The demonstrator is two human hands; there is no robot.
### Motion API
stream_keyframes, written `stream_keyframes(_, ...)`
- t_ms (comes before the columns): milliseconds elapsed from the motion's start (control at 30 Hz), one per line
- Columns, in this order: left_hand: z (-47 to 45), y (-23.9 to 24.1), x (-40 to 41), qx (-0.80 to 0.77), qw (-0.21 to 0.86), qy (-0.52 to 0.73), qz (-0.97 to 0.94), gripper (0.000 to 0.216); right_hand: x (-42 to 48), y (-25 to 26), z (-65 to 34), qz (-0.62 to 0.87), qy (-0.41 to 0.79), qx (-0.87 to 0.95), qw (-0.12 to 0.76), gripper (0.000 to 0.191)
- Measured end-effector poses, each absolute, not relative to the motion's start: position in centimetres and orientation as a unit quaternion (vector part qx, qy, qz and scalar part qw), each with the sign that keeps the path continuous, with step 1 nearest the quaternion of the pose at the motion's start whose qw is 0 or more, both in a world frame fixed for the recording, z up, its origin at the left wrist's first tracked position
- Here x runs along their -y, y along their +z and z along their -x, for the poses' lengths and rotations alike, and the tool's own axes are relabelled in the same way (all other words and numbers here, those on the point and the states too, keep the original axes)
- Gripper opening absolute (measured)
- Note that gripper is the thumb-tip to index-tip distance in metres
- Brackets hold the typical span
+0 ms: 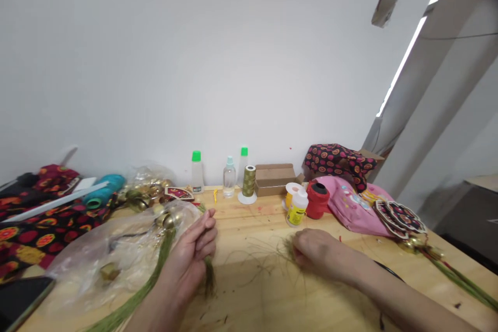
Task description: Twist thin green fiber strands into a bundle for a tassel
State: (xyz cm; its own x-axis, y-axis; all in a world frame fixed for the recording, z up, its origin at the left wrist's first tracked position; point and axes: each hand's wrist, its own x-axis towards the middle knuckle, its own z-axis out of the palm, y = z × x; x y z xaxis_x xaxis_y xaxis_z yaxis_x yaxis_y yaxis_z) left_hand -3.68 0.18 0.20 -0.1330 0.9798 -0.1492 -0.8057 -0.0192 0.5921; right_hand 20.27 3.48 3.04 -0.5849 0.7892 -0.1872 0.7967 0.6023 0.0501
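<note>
My left hand (pixel 192 259) is closed around a small bundle of green-brown threads (pixel 210 275) whose ends hang below the fingers. A long green thread tassel (pixel 151 280) with gold bells (pixel 167 219) at its top runs past the left wrist. My right hand (pixel 313 254) rests knuckles-up on the wooden table (pixel 257 295), its fingertips curled onto loose olive threads (pixel 272 254) spread between the hands. What the right fingers pinch is hidden.
A clear plastic bag (pixel 109 259) lies at left beside patterned fabric (pixel 35 228) and a teal spool (pixel 103 192). Along the wall stand green-capped bottles (pixel 197 171), an olive thread spool (pixel 249 181), a cardboard box (pixel 275 179), a red spool (pixel 318 199), glue bottle (pixel 298 210), pink cloth (pixel 350 202).
</note>
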Motion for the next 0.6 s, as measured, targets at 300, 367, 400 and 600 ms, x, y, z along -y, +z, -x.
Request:
stream_keyframes(300, 3.3, -0.3, -0.3, -0.31, 0.648, 0.673, -0.173, 0.012, -4.5, 3.5, -15.4, -0.458, -0.008, -0.889, 0.026, 0.022)
stream_keyframes(367, 3.3, -0.5, -0.3, -0.317, 0.648, 0.669, -0.178, 0.011, -4.3, 4.0, -15.0, -0.466, -0.003, -0.883, 0.046, 0.021)
stream_keyframes(400, 3.3, -0.6, -0.3, -0.32, 0.648, 0.668, -0.18, 0.011, -4.1, 4.3, -15.2, -0.469, -0.001, -0.881, 0.056, 0.02)
stream_keyframes(600, 2.8, -0.5, -0.2, -0.325, 0.661, 0.655, -0.168, 0.008, -3.3, 5.1, -20.3, -0.454, -0.035, -0.883, 0.111, 0.022)
